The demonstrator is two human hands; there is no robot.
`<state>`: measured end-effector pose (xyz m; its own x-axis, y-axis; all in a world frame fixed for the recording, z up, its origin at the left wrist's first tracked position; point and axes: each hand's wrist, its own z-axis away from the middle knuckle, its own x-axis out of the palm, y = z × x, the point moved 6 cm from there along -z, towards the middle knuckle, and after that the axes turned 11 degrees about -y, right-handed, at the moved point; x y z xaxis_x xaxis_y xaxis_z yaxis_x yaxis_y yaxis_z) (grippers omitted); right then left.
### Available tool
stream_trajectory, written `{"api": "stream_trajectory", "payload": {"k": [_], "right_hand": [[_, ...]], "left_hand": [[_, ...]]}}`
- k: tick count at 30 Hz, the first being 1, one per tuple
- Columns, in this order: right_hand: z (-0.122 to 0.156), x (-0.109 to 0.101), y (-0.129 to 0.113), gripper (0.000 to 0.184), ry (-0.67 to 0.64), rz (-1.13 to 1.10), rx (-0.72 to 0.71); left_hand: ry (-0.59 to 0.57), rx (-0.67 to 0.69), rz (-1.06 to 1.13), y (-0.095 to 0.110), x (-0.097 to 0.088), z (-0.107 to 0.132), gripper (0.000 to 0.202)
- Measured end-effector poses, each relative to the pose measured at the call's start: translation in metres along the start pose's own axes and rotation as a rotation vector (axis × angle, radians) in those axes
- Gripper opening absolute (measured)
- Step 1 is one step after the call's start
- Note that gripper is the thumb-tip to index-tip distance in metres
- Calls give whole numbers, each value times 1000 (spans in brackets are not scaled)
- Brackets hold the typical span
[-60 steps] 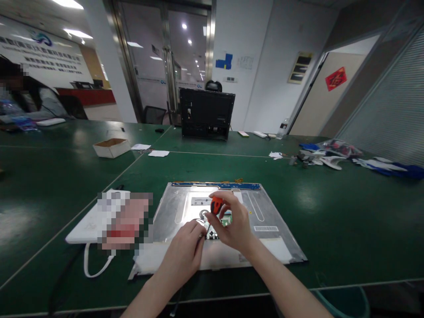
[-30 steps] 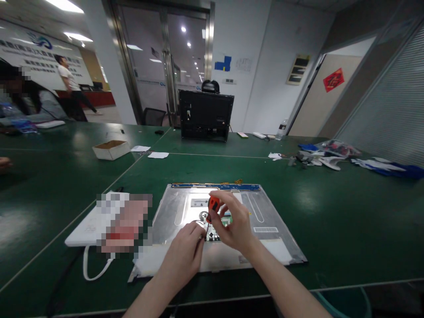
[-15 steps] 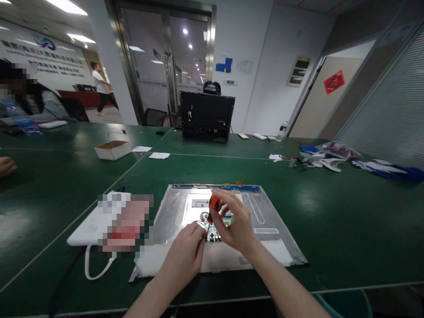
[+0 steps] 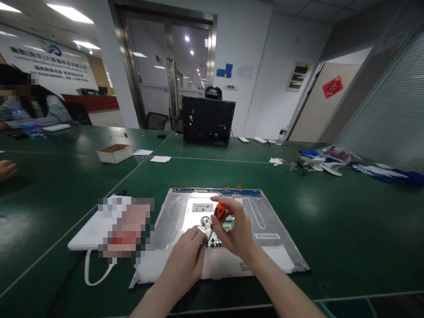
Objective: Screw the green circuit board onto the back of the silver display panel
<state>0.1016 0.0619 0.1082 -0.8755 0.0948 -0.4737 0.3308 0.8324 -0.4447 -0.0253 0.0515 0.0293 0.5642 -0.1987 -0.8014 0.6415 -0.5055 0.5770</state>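
A silver metal display panel (image 4: pixel 271 221) lies flat on the green table (image 4: pixel 347 221), a blue strip along its far edge and a small green circuit board (image 4: pixel 228 225) near its middle. My right hand (image 4: pixel 233 229) is closed round an orange-handled screwdriver (image 4: pixel 218 213), whose tip points down at the board. My left hand (image 4: pixel 185 258) rests on the panel's near part, fingers pinched together by the screwdriver tip; what they hold is hidden.
A white flat device (image 4: pixel 89 229) with a white cable (image 4: pixel 94 274) lies left of the panel. A small cardboard box (image 4: pixel 114 153) and papers sit further back left. A black case (image 4: pixel 208 120) stands at the far middle. Clutter (image 4: pixel 331 161) lies far right. Another person's hand (image 4: pixel 6 170) rests at the left edge.
The camera tilted slightly, so the panel sits lower in view. My hands stay at the board with the screwdriver. The person walking in the background has left the view.
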Motion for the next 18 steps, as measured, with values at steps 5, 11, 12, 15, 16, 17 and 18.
{"api": "stream_trajectory", "payload": {"k": [5,11,12,15,16,17,18], "right_hand": [[-1,0,2,48,-38,-1,4],[-3,-2,1,49,29,49,-15],[-3,-3,1,48,42,60,-21],[-5,-3,0,45,45,85,-16],[-5,-3,0,45,35,87,-10],[-5,-3,0,46,21,86,-7],[-5,-3,0,48,9,82,-3]], "left_hand": [[0,-6,14,2,-1,0,17],[4,-19,0,1,0,0,17],[1,-22,1,1,0,-1,17],[-6,-21,13,1,0,-1,17],[-6,-19,16,1,0,-1,17],[-5,-17,18,1,0,-1,17],[-4,-16,19,2,-1,-1,17]]}}
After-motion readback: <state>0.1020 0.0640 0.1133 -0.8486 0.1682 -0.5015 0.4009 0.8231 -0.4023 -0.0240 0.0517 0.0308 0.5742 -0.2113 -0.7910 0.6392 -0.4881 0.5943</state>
